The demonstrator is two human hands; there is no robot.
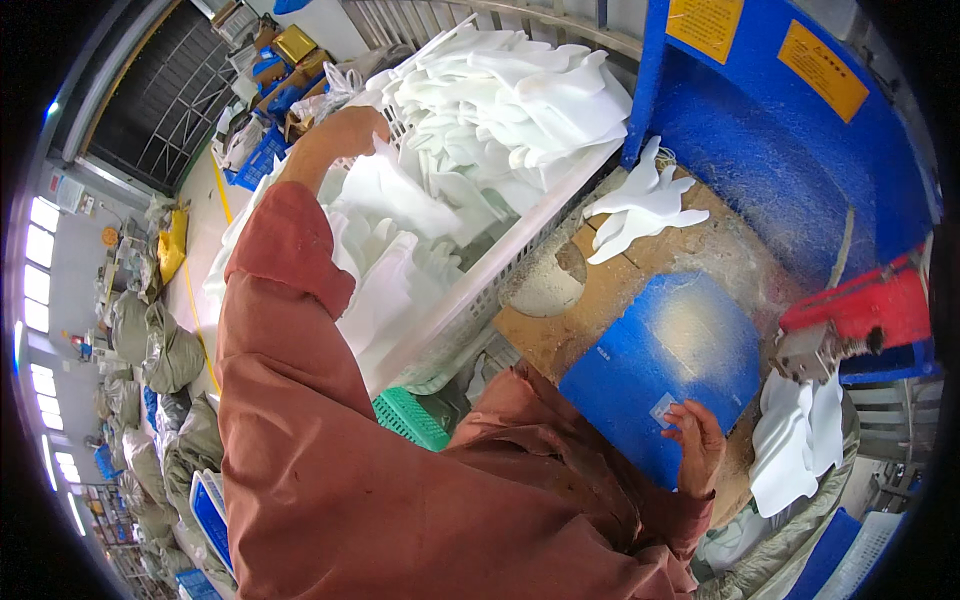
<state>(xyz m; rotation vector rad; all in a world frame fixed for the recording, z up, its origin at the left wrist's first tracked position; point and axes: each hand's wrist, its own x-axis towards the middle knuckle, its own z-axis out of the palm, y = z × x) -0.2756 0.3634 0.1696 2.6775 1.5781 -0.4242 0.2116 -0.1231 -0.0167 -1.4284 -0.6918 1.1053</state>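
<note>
My left hand [355, 132] reaches into a large white basket [480, 285] heaped with thin, white, curved flat pieces [510, 90]. Its fingers bend down and close at the raised tip of one white flat piece [392, 190]; the fingertips are partly hidden. My right hand [700, 448] is over the near right part of a blue board [620, 380], its fingers loosely bent and apart, with nothing in them. A few white pieces [645, 205] lie overlapping on the dusty wooden table top [540, 340], beyond the blue board.
A blue machine housing [770, 150] rises behind the table. At the right, a red machine part with a metal block [810, 350] juts over the table edge, above more hanging white pieces [795, 450]. A green basket [410, 418] stands low beside me. Sacks [170, 345] line the left.
</note>
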